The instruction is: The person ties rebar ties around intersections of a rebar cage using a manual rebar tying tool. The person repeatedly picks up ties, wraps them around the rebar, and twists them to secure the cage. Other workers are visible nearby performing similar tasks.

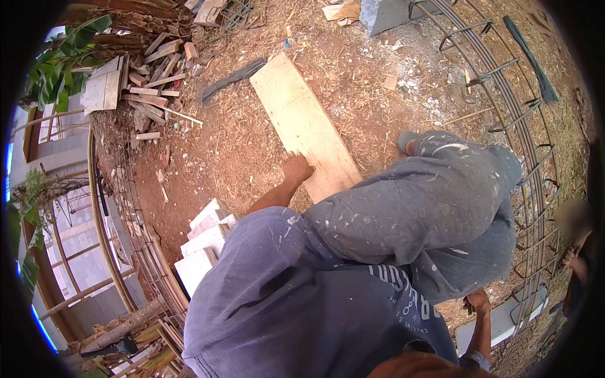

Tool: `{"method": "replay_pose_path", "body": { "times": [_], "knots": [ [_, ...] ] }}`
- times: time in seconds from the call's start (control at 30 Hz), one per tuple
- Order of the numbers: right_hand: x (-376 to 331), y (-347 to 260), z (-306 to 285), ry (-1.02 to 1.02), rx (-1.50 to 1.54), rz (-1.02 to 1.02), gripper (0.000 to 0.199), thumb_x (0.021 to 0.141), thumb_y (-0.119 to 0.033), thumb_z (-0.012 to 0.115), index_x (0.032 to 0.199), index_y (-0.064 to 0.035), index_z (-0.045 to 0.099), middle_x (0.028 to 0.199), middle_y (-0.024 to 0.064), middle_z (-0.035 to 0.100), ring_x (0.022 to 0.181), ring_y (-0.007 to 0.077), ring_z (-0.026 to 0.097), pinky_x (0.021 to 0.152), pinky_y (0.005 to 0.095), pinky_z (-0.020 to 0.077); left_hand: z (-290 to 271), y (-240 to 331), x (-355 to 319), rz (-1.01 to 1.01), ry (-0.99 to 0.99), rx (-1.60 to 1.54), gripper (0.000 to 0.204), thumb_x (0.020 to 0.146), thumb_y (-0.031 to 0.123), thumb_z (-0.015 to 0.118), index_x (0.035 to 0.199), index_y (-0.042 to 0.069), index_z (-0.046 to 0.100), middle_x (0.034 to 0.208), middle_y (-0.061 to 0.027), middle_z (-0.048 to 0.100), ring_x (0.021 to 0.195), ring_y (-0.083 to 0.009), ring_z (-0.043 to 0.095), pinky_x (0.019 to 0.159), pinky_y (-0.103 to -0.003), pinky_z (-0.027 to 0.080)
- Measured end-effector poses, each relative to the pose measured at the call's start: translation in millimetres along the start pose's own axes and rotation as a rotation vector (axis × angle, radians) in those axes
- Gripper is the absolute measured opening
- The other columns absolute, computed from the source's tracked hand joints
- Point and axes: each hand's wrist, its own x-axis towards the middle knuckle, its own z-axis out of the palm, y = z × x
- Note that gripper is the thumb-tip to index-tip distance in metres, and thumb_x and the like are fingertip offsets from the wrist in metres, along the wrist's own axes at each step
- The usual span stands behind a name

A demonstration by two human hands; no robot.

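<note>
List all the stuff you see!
Board: one, tan, centre
Wood scraps: many, tan, upper left
Wire bundles: two, dark, upper left, upper right
Rebar cage: one, dark, right
Block: one, grey, top
Stacked pieces: several, white, lower left
Panel: one, grey, lower right
Leaves: many, green, left
Building: one, grey, left
Other person: one, dark clothes, right
Clothes: several, bluish, lower centre
Left hand: one, bare, on the board
Right hand: one, bare, near panel

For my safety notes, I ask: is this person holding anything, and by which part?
The left hand grips the long, pale, flat wooden board by its left edge. Whether the right hand holds anything cannot be told.
</note>
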Motion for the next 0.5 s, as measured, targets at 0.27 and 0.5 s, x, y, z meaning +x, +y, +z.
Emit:
{"method": "replay_pose_path", "body": {
  "times": [0.27,0.5],
  "knots": [
    [93,-52,-24,0.518,-0.091,-0.184,0.036,0.082,-0.018,0.059,0.108,0.0071,0.059,0.079,0.0194,0.065,0.078,0.031,0.068,0.06,0.0427,0.0544,-93,-18,81,0.154,-0.029,0.124,0.039,0.074,0.036,0.068,0.1,0.008,0.072,0.106,-0.0148,0.07,0.098,-0.0302,0.068,0.083,-0.042,0.054],
    [150,-81,0,0.725,-0.037,-0.158,0.041,0.08,-0.018,0.059,0.111,0.008,0.057,0.078,0.0209,0.065,0.077,0.0333,0.067,0.064,0.0436,0.0535,-168,-111,217,0.008,0.922,-0.336,0.021,0.085,0.016,0.058,0.1,0.009,0.072,0.102,-0.0179,0.066,0.092,-0.0376,0.064,0.081,-0.045,0.051]
  ]
}}
